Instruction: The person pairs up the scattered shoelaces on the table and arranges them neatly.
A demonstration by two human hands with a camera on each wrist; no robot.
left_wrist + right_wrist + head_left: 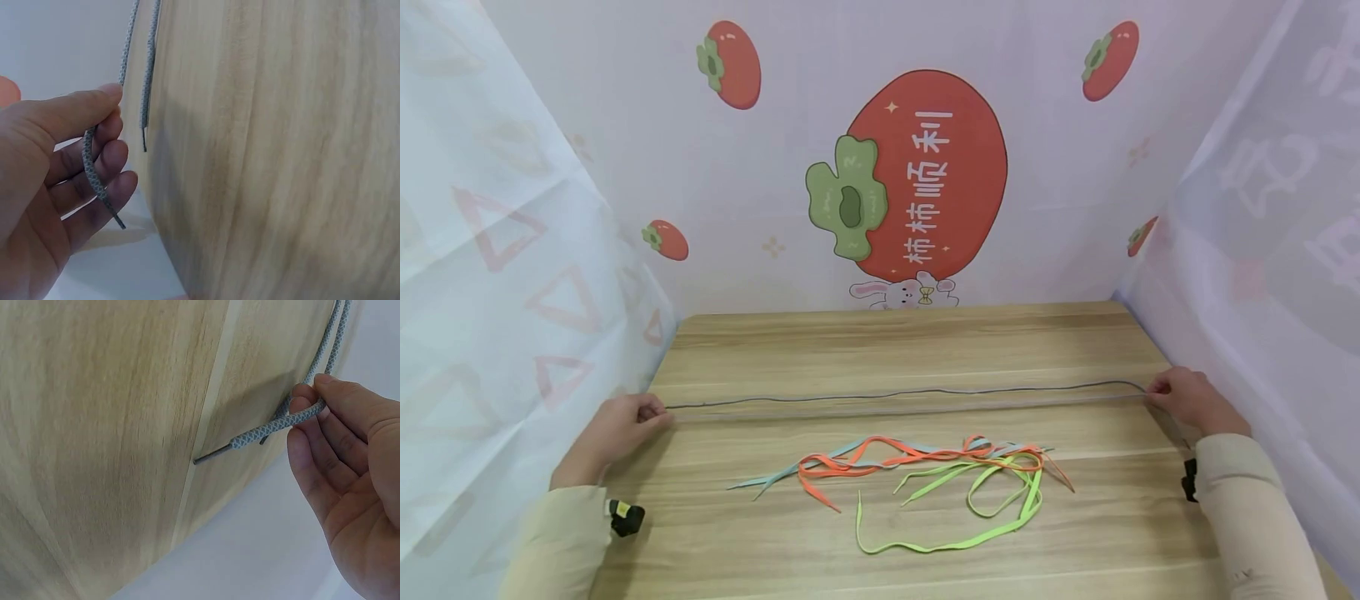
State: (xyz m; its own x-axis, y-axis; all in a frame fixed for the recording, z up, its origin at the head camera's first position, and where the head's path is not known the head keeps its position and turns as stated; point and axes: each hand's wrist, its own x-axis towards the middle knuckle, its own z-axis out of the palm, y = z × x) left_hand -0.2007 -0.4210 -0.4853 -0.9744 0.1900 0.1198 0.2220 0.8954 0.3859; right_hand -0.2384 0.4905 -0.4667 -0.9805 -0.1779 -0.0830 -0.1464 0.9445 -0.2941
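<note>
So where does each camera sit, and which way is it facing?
Head: worn on the head, facing forward and down at the table; left hand, right hand and sleeves show.
Left wrist: wrist-worn, facing table and left hand.
Right wrist: wrist-worn, facing table and right hand.
Both wrist views share table and pinched gray lace.

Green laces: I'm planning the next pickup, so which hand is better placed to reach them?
Probably the right hand: the green laces lie nearer to it than to the left hand. Each pinches a grey lace, though, so either would likely have to release first.
</note>
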